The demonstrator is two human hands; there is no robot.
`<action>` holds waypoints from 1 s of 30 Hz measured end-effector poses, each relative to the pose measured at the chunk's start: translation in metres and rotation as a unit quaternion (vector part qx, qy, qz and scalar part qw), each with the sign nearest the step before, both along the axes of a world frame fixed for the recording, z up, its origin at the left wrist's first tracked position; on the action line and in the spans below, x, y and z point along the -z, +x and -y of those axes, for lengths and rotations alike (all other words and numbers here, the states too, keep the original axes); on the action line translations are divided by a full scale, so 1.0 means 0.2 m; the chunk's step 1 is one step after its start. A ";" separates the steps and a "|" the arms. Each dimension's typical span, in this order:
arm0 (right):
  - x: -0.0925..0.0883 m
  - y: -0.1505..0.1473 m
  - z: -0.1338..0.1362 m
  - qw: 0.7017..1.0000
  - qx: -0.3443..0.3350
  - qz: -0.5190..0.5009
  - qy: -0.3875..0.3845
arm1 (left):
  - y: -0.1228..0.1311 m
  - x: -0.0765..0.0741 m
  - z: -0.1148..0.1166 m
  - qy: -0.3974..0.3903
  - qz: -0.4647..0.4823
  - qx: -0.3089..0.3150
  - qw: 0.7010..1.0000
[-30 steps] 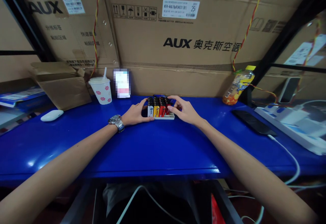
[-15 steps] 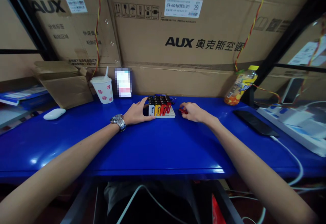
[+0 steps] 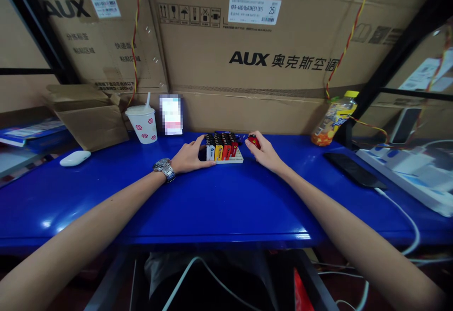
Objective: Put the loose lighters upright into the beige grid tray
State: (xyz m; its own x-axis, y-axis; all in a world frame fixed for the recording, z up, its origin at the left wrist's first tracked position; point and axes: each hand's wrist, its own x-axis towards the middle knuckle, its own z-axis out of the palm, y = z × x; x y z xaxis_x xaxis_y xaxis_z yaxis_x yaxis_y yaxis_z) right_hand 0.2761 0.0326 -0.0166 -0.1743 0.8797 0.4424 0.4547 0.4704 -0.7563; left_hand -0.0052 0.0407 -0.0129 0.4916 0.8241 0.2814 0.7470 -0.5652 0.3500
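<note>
A white tray (image 3: 239, 160) on the blue table holds rows of upright lighters (image 3: 219, 152), with white, yellow, orange-red and dark red ones along its front. My left hand (image 3: 190, 156) grips the tray's left end, thumb at the front corner and fingers behind. Bare slots show at the tray's right end. Just right of it, my right hand (image 3: 267, 154) pinches a red lighter (image 3: 253, 140) with a black top, raised upright and apart from the tray. Behind the tray, small blue and dark items (image 3: 240, 138) are partly hidden.
On the left stand a paper bag (image 3: 88, 122), a white earphone case (image 3: 75, 158), a lidded cup with a straw (image 3: 142, 124) and a lit phone (image 3: 171, 115). To the right are a drink bottle (image 3: 332, 120), a black phone (image 3: 354, 170) on a cable and a power strip (image 3: 406, 176).
My right hand has moved up and slightly back, turning the red lighter from lying low to upright. My left hand and the tray have stayed in place.
</note>
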 end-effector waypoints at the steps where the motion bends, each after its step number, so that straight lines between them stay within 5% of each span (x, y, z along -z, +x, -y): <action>1: 0.00 -0.01 0.00 1.000 0.012 -0.011 -0.003 | 0.00 0.00 0.00 0.001 -0.001 0.000 1.000; 8: 0.01 -0.02 0.00 0.978 0.024 -0.126 -0.166 | 0.00 0.00 0.00 0.004 -0.018 -0.002 1.000; 14: 0.00 -0.02 -0.01 0.959 0.001 -0.171 -0.228 | -0.01 0.01 -0.01 0.020 -0.013 0.003 1.000; 25: -0.01 -0.03 0.00 0.964 0.003 -0.160 -0.214 | 0.00 0.01 -0.01 0.011 -0.017 -0.002 1.000; 30: 0.00 -0.03 0.01 0.987 0.006 -0.105 -0.120 | -0.01 0.01 -0.01 0.018 -0.014 0.006 1.000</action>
